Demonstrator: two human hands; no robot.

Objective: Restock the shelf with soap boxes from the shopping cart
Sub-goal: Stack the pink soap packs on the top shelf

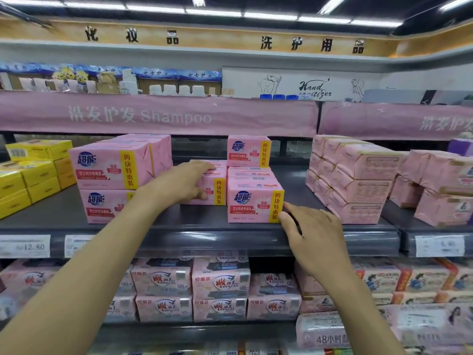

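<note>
soap packs: nearest, under my forearms on the lower shelf, pink, in rows two high, faces forward
shelf: dark grey, its front rail bears a white price tag at the left reading 12.80 and a second tag at the right, too blurred to read
right grip: mine, spread with fingers nearly straight, holding nothing; thumb and forefinger tips touch the lower right corner of the front soap box
front soap box: upright near the shelf's front rail, pink with a yellow strip down its right side
left grip: mine, curled round the middle soap box, fingers over its top, thumb on its front face
middle soap box: on the shelf, set back from the front one and just left of it; touching it or not, I cannot tell
stacked soap boxes: two of the same kind, one on the other, left of my left wrist
rear soap box: upright on another box behind the front soap box
yellow boxes: piled at the far left of the same shelf
wrapped soap bundles: pale pink paper, piled three high at the right, well apart from the front soap box
banner: pink, above the shelf, reads "Shampoo"
</note>
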